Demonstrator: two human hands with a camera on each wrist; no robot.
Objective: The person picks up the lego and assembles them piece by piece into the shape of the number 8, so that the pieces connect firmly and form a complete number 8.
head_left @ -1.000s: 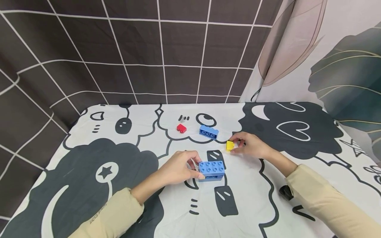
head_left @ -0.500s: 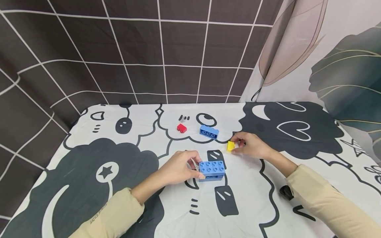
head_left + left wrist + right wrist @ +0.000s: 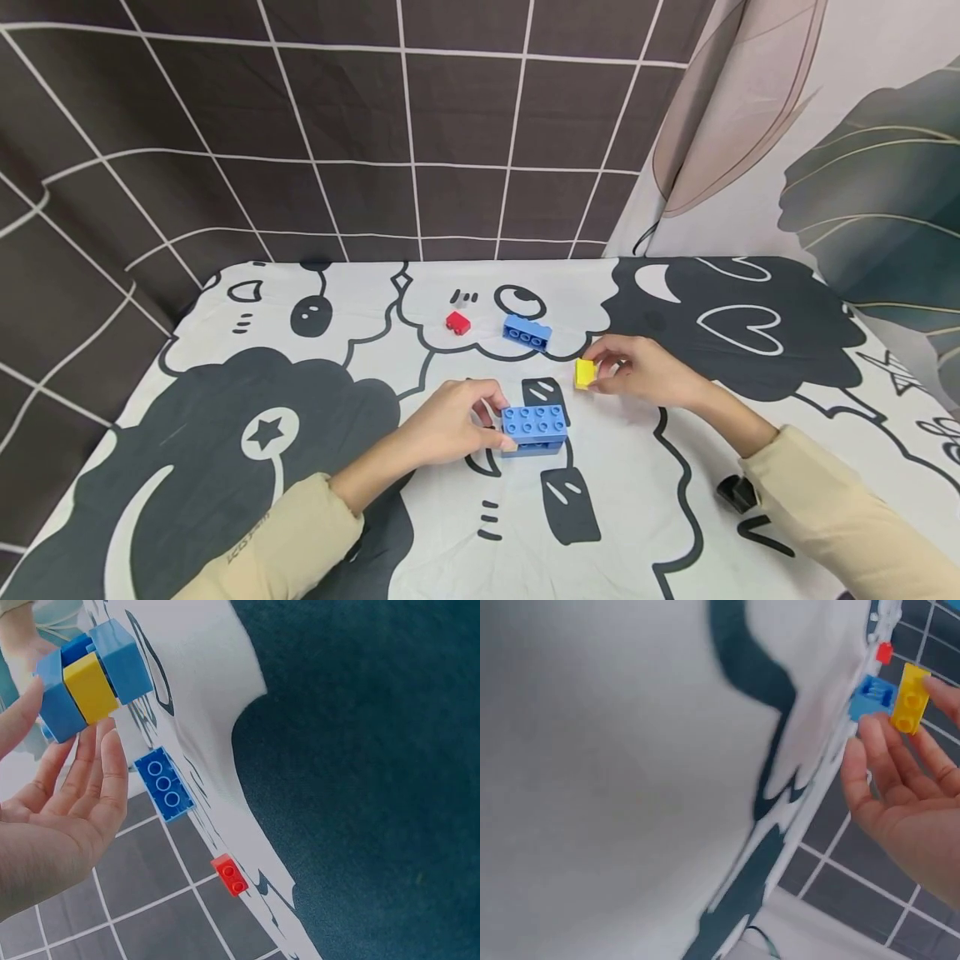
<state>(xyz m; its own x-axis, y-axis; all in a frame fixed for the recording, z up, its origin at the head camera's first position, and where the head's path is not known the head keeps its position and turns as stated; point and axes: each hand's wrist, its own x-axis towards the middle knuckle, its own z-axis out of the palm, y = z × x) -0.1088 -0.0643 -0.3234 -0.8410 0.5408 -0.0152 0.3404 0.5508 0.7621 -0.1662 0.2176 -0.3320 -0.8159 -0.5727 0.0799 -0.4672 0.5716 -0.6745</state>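
Observation:
My left hand [image 3: 448, 425] grips the left end of a stack of blue building bricks [image 3: 534, 423], studs upward, on the patterned cloth. In the left wrist view a yellow brick [image 3: 91, 688] shows sandwiched between two blue bricks [image 3: 120, 661] of that stack. To its upper right, my right hand [image 3: 643, 371] pinches a small yellow brick [image 3: 585, 374] between thumb and fingers. The right wrist view shows two studs on this yellow brick [image 3: 910, 700]. Whether it touches the cloth, I cannot tell.
Farther back a loose blue brick [image 3: 527, 332] lies on its side, hollow underside facing me. Left of it is a small red brick [image 3: 458, 323]. A dark curtain [image 3: 337, 117] with white grid lines hangs behind the cloth-covered surface [image 3: 465, 533].
My right hand has shifted slightly right and nearer to me with the yellow brick, which has turned a little. The left hand and the blue stack stay put.

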